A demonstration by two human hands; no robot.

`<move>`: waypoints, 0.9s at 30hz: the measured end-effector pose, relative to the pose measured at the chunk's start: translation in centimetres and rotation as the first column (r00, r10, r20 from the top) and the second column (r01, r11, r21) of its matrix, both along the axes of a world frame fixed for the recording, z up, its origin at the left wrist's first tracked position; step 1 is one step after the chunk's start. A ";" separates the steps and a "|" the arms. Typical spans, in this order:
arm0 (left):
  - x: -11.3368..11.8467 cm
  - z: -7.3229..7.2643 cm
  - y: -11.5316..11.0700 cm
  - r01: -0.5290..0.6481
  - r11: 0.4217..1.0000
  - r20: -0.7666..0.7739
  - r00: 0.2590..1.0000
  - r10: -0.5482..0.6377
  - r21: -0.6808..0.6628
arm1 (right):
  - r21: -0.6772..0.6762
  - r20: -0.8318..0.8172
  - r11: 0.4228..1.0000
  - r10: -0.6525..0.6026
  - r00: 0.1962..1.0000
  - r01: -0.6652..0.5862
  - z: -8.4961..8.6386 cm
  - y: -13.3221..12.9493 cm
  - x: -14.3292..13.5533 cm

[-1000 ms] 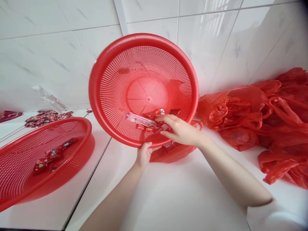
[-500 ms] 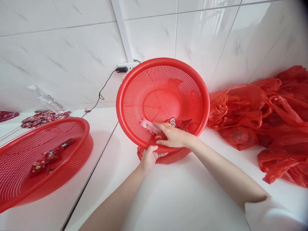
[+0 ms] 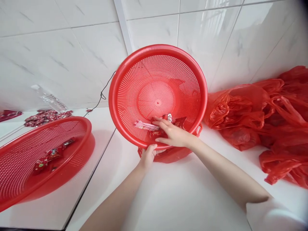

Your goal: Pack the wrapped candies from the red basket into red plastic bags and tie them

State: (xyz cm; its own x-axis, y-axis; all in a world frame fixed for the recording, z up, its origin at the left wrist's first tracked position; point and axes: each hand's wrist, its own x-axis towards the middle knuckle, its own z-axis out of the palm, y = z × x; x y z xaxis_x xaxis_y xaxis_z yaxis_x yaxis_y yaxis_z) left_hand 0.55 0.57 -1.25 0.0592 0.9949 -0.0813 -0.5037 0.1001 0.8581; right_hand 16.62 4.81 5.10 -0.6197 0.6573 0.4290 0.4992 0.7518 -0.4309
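A red perforated basket (image 3: 157, 49) is tilted, its open mouth facing me. My left hand (image 3: 148, 157) grips the near rim, thumb over the edge and fingers underneath. Inside the basket, my right hand (image 3: 172, 131) lies over small packets, fingers extended and slightly apart. A pink packet (image 3: 145, 125) sticks out left of its fingertips, and a dark red packet (image 3: 180, 122) lies behind the hand. Beneath the near rim is a red plastic bag (image 3: 173, 156), partly hidden by the basket and my left hand.
Another red basket (image 3: 90, 128) holding a few packets stands at the left. Behind it are a clear bottle (image 3: 51, 99) and a pile of red patterned packets (image 3: 39, 118). Filled red bags (image 3: 243, 106) lie at the right. A black cable (image 3: 102, 95) runs along the tiled wall.
The tilted basket has risen at its far side and shifted slightly left, now covering the wall socket. The pink packet has slid slightly left. Both hands remain at the near side.
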 end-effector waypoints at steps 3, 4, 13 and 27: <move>-0.1 1.0 0.2 -0.022 1.000 0.047 0.999 0.023 -0.007 | 0.067 -0.070 0.987 -0.140 0.988 0.144 1.4 -0.1 0.6; -0.2 1.3 0.2 -0.024 1.000 0.054 0.998 0.025 -0.010 | 0.069 -0.060 0.979 -0.190 0.980 0.194 1.8 -0.2 0.8; 0.1 1.3 -0.3 -0.010 1.000 0.038 0.999 0.010 -0.016 | -0.067 0.196 0.997 0.035 0.980 -0.022 0.3 -0.5 -0.1; -1.1 1.1 0.9 -0.043 0.999 0.020 0.999 0.043 -0.002 | 0.142 0.293 0.977 -0.194 0.936 0.158 -0.5 0.1 -0.9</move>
